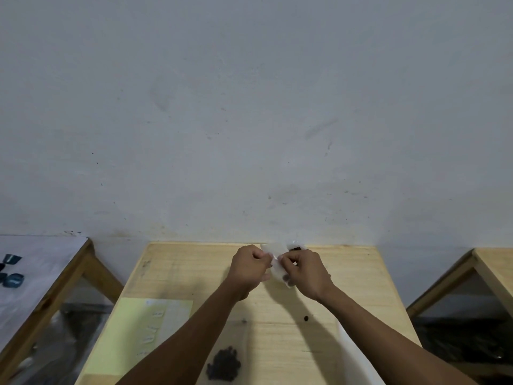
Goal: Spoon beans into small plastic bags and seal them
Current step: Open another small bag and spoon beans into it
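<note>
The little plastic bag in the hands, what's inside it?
The small plastic bag, pinched by the left hand and right hand, shows a few dark beans near its bottom. The right hand's fingers cover part of it, so any more stay hidden.

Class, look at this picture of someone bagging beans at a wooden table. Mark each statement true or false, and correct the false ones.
1. Both hands pinch a small clear plastic bag. True: the left hand and right hand hold it between them.
2. A pile of dark beans lies near the table's front edge. True.
3. The bag is held above the pale yellow sheet. False: the sheet lies on the left part of the table, and the bag is held toward the far edge, to its right.
4. One loose bean lies apart from the pile. True.
5. The left hand holds a spoon. False: no spoon is in view.
</note>
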The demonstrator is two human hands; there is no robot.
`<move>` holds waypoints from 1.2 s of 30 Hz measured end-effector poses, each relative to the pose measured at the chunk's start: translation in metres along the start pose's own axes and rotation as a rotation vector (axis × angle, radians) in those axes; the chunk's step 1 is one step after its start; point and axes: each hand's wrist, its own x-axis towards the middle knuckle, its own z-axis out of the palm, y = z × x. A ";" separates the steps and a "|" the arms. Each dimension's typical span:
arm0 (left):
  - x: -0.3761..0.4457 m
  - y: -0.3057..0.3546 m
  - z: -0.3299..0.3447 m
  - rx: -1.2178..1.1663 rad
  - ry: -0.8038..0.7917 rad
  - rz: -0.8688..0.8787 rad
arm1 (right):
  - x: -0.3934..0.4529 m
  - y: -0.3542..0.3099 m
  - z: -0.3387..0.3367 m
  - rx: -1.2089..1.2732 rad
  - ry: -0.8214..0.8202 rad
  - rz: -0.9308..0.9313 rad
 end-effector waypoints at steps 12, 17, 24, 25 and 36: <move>-0.014 -0.017 -0.009 0.558 -0.128 0.333 | 0.002 0.020 -0.008 -0.135 0.041 -0.020; -0.017 -0.012 -0.007 0.659 -0.175 0.218 | -0.005 0.014 -0.004 -0.229 0.288 -0.202; -0.024 -0.007 -0.010 0.535 -0.155 0.369 | -0.006 0.006 -0.012 0.075 0.314 -0.063; -0.027 -0.009 -0.009 0.501 -0.147 0.422 | -0.008 0.003 -0.015 0.155 0.298 -0.043; -0.030 -0.051 0.000 0.719 0.121 0.744 | -0.013 0.009 -0.019 0.733 0.142 0.369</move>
